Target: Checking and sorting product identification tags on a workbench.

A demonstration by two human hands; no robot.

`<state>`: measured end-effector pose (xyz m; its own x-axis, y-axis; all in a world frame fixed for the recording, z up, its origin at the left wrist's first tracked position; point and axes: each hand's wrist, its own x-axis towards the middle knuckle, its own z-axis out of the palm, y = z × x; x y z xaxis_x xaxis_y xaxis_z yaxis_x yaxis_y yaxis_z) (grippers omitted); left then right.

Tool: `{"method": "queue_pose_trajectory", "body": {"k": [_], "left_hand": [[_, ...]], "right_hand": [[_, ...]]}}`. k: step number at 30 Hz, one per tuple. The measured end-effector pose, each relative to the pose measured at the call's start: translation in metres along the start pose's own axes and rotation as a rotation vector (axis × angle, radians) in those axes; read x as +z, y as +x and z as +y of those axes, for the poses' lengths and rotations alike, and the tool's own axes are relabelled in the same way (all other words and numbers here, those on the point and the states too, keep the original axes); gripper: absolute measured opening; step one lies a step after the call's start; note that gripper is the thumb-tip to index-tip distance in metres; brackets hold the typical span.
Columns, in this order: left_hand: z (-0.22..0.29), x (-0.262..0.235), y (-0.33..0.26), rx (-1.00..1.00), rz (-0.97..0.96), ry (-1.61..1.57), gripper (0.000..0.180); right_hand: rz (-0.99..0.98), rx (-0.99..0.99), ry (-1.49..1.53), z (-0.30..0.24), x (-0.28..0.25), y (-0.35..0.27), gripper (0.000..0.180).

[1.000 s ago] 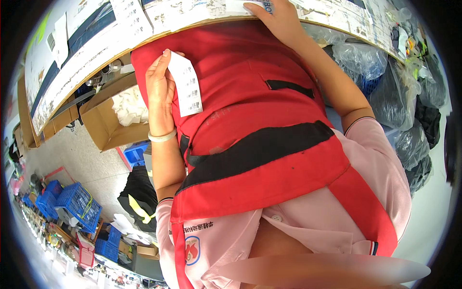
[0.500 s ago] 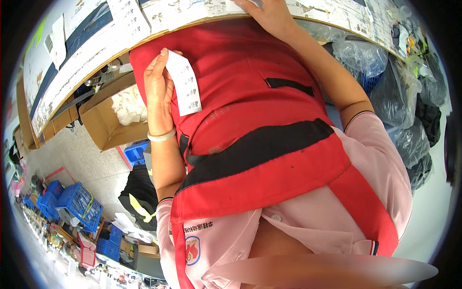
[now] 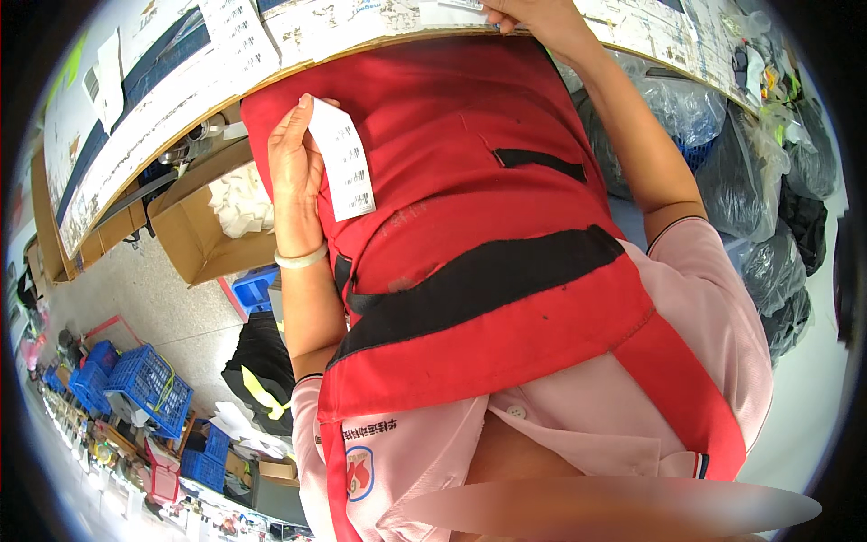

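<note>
My left hand (image 3: 296, 155) is closed on a white label strip (image 3: 345, 167) with small black printing. The strip hangs down over the front of my red apron (image 3: 433, 108), its lower end loose. At the table's near edge my right hand (image 3: 546, 25) has its fingers curled and drawn together, partly cut off by the upper edge of the view. Beside its fingertips lies a small clear packet (image 3: 447, 13) with a white label. Whatever those fingertips pinch is too small to make out.
Another printed label sheet (image 3: 239, 36) lies on the worn white table (image 3: 316, 47). Below on the left stands an open cardboard box (image 3: 194, 239) with crumpled pale paper. Blue crates (image 3: 149, 388) sit on the floor, lower left. Stuffed plastic bags (image 3: 736, 172) are piled to the right.
My right hand has shifted right and toward the table's near edge, its fingers now curled instead of stretched over the packet. My left hand and the label strip are nearly still.
</note>
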<state>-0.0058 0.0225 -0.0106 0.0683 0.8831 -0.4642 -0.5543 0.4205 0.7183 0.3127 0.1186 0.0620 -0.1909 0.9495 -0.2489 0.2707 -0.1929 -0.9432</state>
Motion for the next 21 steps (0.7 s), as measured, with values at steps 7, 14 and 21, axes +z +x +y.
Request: {"method": "queue_pose_trajectory", "body": {"k": [7, 14, 21], "left_hand": [[0.000, -0.002, 0.001, 0.000, -0.007, 0.012, 0.029], [0.000, -0.001, 0.002, -0.016, 0.024, 0.028, 0.028], [-0.001, -0.004, 0.002, -0.018, 0.002, 0.009, 0.028]], "right_hand": [[-0.073, 0.087, 0.035, 0.008, -0.001, 0.007, 0.016], [-0.127, 0.116, -0.041, 0.016, -0.002, 0.018, 0.015], [-0.140, 0.143, -0.076, 0.005, 0.000, 0.017, 0.015]]}}
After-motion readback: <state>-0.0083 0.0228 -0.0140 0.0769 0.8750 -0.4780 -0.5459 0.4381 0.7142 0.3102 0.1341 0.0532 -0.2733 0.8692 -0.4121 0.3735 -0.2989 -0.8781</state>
